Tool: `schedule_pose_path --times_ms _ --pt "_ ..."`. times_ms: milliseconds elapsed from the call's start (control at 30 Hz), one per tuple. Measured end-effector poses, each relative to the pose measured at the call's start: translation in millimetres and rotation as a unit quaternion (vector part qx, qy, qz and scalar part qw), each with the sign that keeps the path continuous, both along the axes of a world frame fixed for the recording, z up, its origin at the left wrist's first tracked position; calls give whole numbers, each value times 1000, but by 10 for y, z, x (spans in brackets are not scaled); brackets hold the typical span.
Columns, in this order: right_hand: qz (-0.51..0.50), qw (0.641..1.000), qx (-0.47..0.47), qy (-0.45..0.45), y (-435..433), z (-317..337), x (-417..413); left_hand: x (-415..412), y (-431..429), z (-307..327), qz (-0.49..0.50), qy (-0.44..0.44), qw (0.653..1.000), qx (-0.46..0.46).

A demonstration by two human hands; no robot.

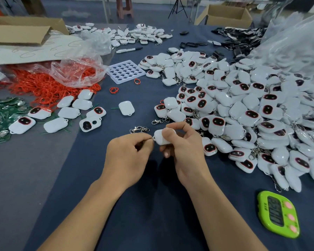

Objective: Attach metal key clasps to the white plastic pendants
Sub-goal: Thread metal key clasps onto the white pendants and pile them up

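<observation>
My right hand [183, 147] grips a white plastic pendant [160, 137] between thumb and fingers, its loop end pointing left. My left hand [129, 153] pinches a small metal clasp ring [151, 139] right at that loop; most of the clasp is hidden inside the fingers. Two loose metal key clasps lie on the dark cloth just beyond the hands, one [139, 129] by the left hand and another [159, 121] further right. A single white pendant [126, 107] lies alone in the middle.
A big heap of pendants with clasps [252, 113] fills the right side. More white pendants [65, 113] lie at left, beside green circuit boards [2, 113] and red rings [49, 84]. A white holed tray [125, 71] sits behind. A green timer [277, 213] lies at near right.
</observation>
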State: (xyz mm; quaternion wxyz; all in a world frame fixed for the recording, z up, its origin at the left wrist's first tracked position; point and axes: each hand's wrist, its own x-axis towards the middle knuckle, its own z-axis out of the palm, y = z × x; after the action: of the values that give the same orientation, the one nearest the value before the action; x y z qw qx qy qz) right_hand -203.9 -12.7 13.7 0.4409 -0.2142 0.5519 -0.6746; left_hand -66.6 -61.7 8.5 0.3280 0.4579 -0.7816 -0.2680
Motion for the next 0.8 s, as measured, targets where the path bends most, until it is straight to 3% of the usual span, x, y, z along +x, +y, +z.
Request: schedule_pose_path --times_ms 100,233,333,433,600,800 --pt "22 996 -14 -80 -28 32 15 -6 -51 35 -16 133 982 132" --pt "37 987 -23 -152 -25 40 4 -30 -59 63 -58 204 956 203" --pt "34 985 -26 -169 -21 36 -5 -38 -52 40 -41 185 972 138" --pt "25 987 -11 -159 -25 45 -23 -29 -24 15 -9 92 995 36" --pt "35 992 2 -122 3 53 -37 -34 52 37 32 8 993 -114" --pt "39 995 16 -88 -1 38 -12 -46 104 7 86 12 984 -158"
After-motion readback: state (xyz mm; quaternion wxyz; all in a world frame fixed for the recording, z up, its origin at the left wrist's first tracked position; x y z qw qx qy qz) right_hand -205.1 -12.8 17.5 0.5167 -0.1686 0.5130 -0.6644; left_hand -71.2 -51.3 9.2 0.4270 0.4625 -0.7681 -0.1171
